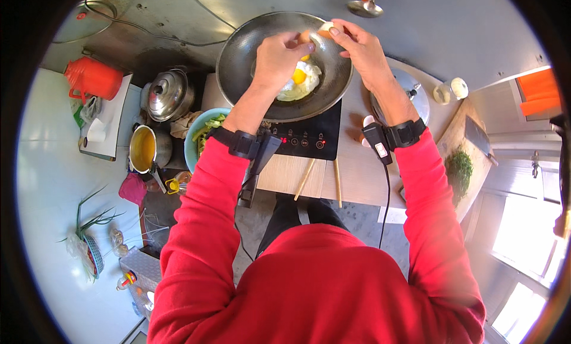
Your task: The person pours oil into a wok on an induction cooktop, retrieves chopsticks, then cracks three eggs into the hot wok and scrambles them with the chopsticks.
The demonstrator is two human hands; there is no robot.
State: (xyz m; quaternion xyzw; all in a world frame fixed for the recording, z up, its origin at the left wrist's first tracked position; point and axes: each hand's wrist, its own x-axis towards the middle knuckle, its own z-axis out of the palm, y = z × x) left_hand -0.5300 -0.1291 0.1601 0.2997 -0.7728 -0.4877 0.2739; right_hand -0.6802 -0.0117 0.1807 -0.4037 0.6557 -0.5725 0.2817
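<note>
Over a dark wok (238,76) my two hands hold the parts of a cracked eggshell close together. My left hand (278,60) has its fingers curled around the brownish shell piece (306,36). Between thumb and fingers, my right hand (360,49) pinches the other shell piece (325,29), whose pale inside shows. Below them in the wok lies an egg (300,77) with a yellow yolk and whitening edges. A second yolk (306,58) shows partly behind my left fingers. The wok stands on a black induction cooker (309,133) with lit controls.
Left of the cooker stand a pale blue bowl (191,143) of cut green vegetables, a lidded pot (169,94) and a pot of yellow liquid (143,149). Chopsticks (304,178) lie at the counter's front edge. Right are a round metal lid (410,85) and a cutting board (470,121) with chopped greens.
</note>
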